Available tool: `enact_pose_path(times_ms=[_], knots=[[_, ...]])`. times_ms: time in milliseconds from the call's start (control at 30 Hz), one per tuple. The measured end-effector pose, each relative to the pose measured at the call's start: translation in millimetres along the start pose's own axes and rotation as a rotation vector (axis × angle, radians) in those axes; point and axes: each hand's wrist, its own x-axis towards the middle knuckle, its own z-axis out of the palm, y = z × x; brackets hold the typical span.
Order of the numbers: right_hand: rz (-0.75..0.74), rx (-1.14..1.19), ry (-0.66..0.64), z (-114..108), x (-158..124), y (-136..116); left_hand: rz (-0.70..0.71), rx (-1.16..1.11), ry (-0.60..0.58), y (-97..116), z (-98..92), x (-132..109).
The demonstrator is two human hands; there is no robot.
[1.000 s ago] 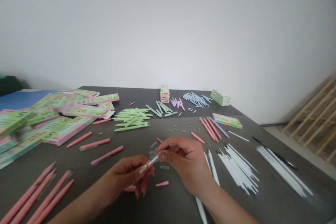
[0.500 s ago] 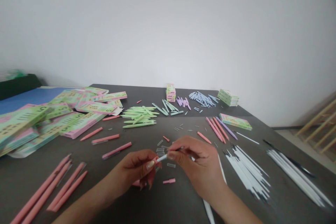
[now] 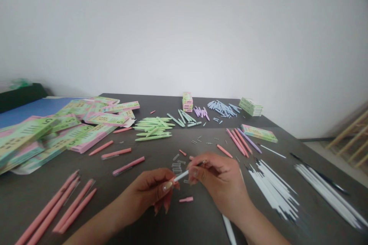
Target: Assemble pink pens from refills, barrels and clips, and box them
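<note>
Clock from mid-view: the smooth, dark table (image 3: 161, 224) bears flat-sided boxes (image 3: 63, 138) heaped toward nine, and straight, slender white rods (image 3: 270, 187) fanned at four. At six, the right hand (image 3: 221, 180), fingers narrowed, pinches a white stick (image 3: 181, 176); the left hand (image 3: 149, 189), curled, grips a pink piece (image 3: 173, 181) at its eight-o'clock end. Several boxes read "5".

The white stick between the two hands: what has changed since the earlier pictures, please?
The right hand has drawn slightly away from the left hand, so more of the white stick shows between them. The view turned slightly left. Nothing visibly let go: the left hand still pinches the pink part at its end. The green pens lie as before.
</note>
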Motion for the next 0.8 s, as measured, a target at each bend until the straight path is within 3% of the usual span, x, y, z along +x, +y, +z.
enact_pose_path(times_ms=[167, 400, 567, 700, 800], knots=[[-0.081, -0.141, -0.035, -3, -3, -2, 0.103, 0.009, 0.011, 0, 7.2, -3], [-0.127, -0.203, -0.082, 6, 0, 6, 0.130, 0.009, 0.025, 6, 7.9, -8], [-0.122, -0.189, -0.012, 10, -8, 6, 0.149, 0.055, -0.005, 21, 6.9, -19], [-0.365, -0.229, 0.003, 3, -19, -6, 0.226, 0.395, 0.146, 23, 5.6, -26], [-0.577, -0.312, -0.153, -8, -24, -21, 0.288, 0.543, 0.223, 16, 2.7, -27]])
